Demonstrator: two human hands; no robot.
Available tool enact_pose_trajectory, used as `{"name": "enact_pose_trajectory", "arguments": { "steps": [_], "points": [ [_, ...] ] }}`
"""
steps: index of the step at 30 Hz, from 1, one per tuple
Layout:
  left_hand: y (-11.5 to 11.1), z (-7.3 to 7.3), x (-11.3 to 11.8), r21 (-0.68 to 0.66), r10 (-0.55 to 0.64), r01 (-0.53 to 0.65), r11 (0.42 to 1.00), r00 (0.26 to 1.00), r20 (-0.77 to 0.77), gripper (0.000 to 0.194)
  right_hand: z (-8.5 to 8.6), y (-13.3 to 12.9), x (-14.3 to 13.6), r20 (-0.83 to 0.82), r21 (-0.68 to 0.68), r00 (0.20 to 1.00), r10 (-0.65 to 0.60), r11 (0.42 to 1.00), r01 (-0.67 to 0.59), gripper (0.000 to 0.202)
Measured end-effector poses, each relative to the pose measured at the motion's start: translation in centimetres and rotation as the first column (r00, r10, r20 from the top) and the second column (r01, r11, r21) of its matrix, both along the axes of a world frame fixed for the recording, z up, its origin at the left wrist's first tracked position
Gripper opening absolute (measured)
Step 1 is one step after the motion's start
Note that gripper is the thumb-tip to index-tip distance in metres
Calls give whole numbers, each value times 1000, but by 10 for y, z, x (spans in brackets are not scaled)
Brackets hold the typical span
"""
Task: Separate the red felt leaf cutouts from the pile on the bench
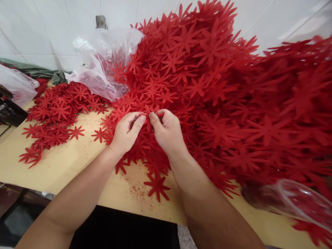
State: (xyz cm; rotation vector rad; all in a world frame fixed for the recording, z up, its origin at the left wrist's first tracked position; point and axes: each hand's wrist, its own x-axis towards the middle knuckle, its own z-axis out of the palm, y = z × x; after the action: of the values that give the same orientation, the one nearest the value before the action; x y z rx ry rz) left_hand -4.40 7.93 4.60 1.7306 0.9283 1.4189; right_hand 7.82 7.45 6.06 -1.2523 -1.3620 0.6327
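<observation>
A huge heap of red star-shaped felt flowers point(207, 79) covers the middle and right of a pale wooden table point(67, 166). My left hand point(127, 133) and my right hand point(167, 129) meet at the heap's near edge. Both pinch the same red flower piece point(148, 116) between thumbs and fingertips. A smaller, flatter pile of the same red flowers point(55, 110) lies to the left of my hands. A single loose flower point(157, 186) rests on the table between my forearms, with red crumbs around it.
A crumpled clear plastic bag point(103, 58) lies at the back between the two piles. Another clear bag point(17, 86) and a dark box point(9, 110) sit at the far left. Clear plastic point(298, 200) shows at the lower right. A white tiled wall stands behind.
</observation>
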Motion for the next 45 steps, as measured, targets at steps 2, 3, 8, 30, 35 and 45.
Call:
{"name": "enact_pose_trajectory", "arguments": {
  "steps": [2, 3, 8, 30, 35, 45],
  "points": [
    [-1, 0, 3, -28, -28, 29, 999, 998, 49, 33, 1, 0, 1, 2, 0, 1000, 0, 1000, 0, 42],
    [-1, -1, 4, -43, -37, 40, 998, 997, 65, 33, 0, 0, 1, 7, 1, 1000, 3, 1000, -3, 42],
    [-3, -3, 10, -80, -84, 90, 993, 994, 75, 30, -3, 3, 3, 16, -33, 1000, 10, 999, -9, 36],
    [16, -5, 6, -329, 105, 26, 944, 921, 374, 27, 30, -38, 26, 430, 88, 893, -131, 991, 103, 31],
    [18, 2, 8, -388, 81, 112, 915, 890, 448, 25, 68, -104, 118, 700, 97, 620, -355, 907, 410, 22],
    [12, 5, 11, -382, 59, 118, 916, 905, 421, 17, 26, -118, 203, 838, -252, 510, -194, 692, 677, 45]
  ]
}}
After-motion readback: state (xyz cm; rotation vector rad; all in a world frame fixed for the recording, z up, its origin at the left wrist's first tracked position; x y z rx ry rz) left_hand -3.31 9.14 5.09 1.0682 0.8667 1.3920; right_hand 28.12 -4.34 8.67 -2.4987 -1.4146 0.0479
